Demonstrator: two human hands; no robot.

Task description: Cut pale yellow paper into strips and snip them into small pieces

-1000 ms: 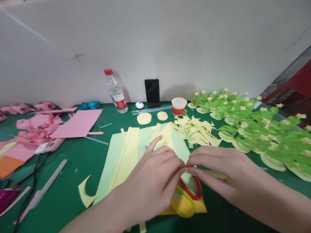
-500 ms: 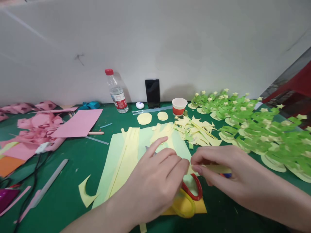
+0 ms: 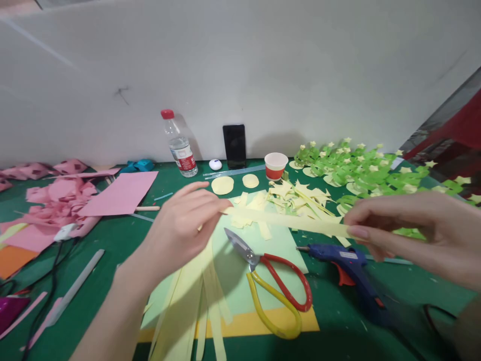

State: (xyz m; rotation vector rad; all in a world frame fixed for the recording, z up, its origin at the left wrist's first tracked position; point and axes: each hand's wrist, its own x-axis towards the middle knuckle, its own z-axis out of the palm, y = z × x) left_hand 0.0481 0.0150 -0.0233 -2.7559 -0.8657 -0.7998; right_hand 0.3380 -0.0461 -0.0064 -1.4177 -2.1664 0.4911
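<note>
A pale yellow paper strip (image 3: 287,219) is stretched across in front of me between both hands. My left hand (image 3: 184,225) pinches its left end, and my right hand (image 3: 398,230) grips the right end between thumb and fingers. Below the strip, scissors (image 3: 251,256) with one red and one yellow handle lie on light green paper (image 3: 278,245). More yellow paper strips (image 3: 191,301) fan out under my left forearm. Below my right hand, a blue glue gun (image 3: 349,260) rests on the table, its nozzle pointing left.
Yellow scraps (image 3: 300,200) lie beyond the strip, near a paper cup (image 3: 276,166). Green paper trees with stars (image 3: 349,165) crowd the right. A bottle (image 3: 181,150) and a phone (image 3: 234,146) stand by the wall. Pink paper (image 3: 120,193) and a glue stick (image 3: 77,286) lie left.
My hands have moved apart, up and outward, drawing the strip out lengthwise between them. The scissors and glue gun now show fully. The loose strips have shifted toward me and fanned out.
</note>
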